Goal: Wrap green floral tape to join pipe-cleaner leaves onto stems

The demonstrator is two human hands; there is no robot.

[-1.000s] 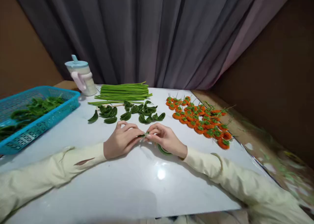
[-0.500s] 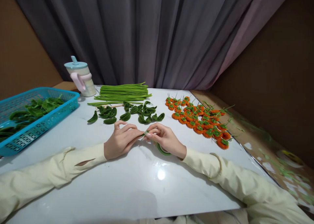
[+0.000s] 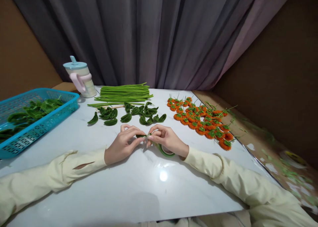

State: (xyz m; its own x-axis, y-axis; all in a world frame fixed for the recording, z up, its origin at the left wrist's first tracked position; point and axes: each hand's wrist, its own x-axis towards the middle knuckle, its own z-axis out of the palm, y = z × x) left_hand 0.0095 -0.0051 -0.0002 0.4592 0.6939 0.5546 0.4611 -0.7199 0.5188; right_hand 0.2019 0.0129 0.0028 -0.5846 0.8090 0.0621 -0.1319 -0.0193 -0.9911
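Observation:
Between the fingertips of my left hand [image 3: 124,145] is a dark green fuzzy leaf [image 3: 140,136], pinched near its base. My right hand [image 3: 171,141] meets it there, thumb and fingers pressed together at a small pale bit that looks like the end of green tape. Below the right palm shows a roll of green tape [image 3: 167,152], partly covered by the hand; whether it rests on the table I cannot tell. Several similar dark green leaves [image 3: 110,122] lie just beyond my hands.
Bright green fuzzy stems [image 3: 125,93] lie bundled at the back of the white table [image 3: 119,194]. Orange flower heads [image 3: 210,127] with thin wires cover the right side. At the left stand a blue basket [image 3: 47,127] of green leaves and a lidded cup [image 3: 83,83].
My left hand's fingers have shifted and its thumb now shows against the leaf. More of the leaf and tape roll is visible. My right hand stays nearly in place.

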